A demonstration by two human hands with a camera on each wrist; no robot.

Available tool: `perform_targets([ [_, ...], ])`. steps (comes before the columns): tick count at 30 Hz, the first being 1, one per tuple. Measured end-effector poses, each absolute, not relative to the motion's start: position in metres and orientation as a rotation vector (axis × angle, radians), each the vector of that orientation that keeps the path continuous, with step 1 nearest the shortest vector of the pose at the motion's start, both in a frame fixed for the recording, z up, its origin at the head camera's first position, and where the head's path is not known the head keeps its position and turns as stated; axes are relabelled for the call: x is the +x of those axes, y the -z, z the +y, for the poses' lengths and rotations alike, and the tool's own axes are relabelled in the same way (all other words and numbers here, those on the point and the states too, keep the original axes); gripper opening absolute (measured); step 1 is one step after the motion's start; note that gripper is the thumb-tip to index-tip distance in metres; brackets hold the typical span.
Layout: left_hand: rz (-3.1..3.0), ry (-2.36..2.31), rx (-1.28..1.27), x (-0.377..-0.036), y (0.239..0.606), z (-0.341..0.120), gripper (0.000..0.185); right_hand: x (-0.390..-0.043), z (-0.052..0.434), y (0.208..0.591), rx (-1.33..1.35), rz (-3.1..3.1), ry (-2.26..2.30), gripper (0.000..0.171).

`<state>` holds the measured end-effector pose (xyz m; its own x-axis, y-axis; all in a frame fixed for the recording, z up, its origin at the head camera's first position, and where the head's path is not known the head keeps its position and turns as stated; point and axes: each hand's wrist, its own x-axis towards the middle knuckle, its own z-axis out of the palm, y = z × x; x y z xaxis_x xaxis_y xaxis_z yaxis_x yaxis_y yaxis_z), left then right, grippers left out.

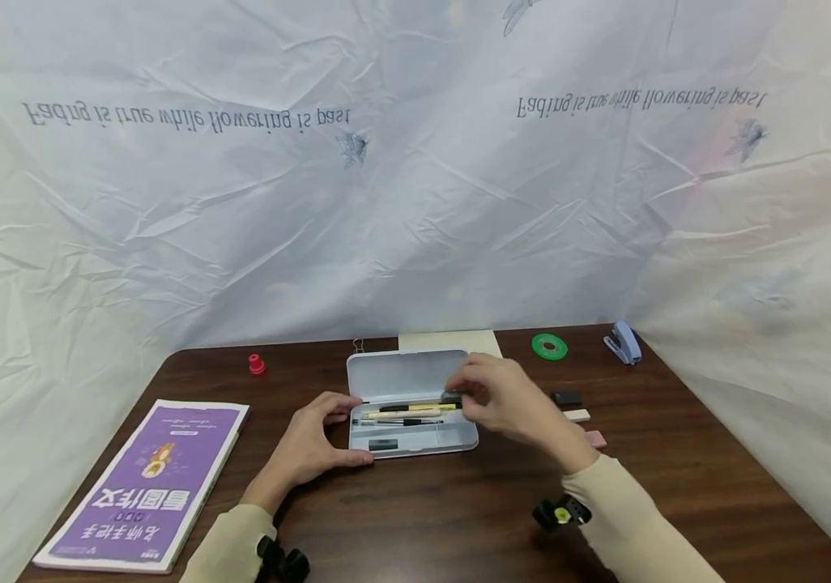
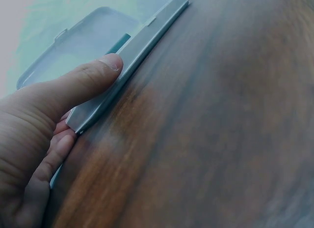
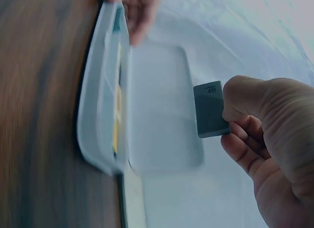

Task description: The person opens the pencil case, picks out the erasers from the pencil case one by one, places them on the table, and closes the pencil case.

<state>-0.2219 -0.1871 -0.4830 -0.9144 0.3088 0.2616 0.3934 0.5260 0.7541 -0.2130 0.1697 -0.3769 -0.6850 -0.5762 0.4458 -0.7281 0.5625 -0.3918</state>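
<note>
Head view, purple book (image 1: pixel 144 482), green tape (image 1: pixel 550 346), stapler (image 1: pixel 623 342)

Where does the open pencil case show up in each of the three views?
Head: pencil case at table centre, lid raised, between both hands.
Left wrist: its long edge runs diagonally across the upper left, under the left hand's thumb.
Right wrist: left of centre, seen edge-on, lid open beside the grey 4B eraser.
Shared landmark: the brown wooden table.
</note>
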Motion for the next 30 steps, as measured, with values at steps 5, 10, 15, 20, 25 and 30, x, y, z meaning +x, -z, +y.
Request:
perform_targets([
  [5,-2.664,1.353,-0.614,-0.222,0.484,-0.187,0.088,-0.206,0.211,0.374,0.952,-2.531,-0.783,0.03],
  [10,-2.662,1.354,-0.609,-0.221,0.483,-0.187,0.088,-0.195,0.245,0.384,0.867,-2.559,-0.761,0.033],
  [15,-2.663,1.353,-0.603,-0.221,0.483,-0.187,0.088,-0.184,0.268,0.402,0.821,-2.597,-0.771,0.04],
  [20,-2.665,1.344,-0.594,-0.22,0.483,-0.188,0.087,-0.178,0.278,0.417,0.784,-2.667,-0.82,0.042],
  [25,-2.661,1.353,-0.601,-0.22,0.483,-0.188,0.088,-0.18,0.283,0.429,0.787,-2.715,-0.815,0.042],
  [30,-2.664,1.354,-0.601,-0.22,0.482,-0.186,0.088,-0.184,0.285,0.434,0.81,-2.687,-0.788,0.044],
])
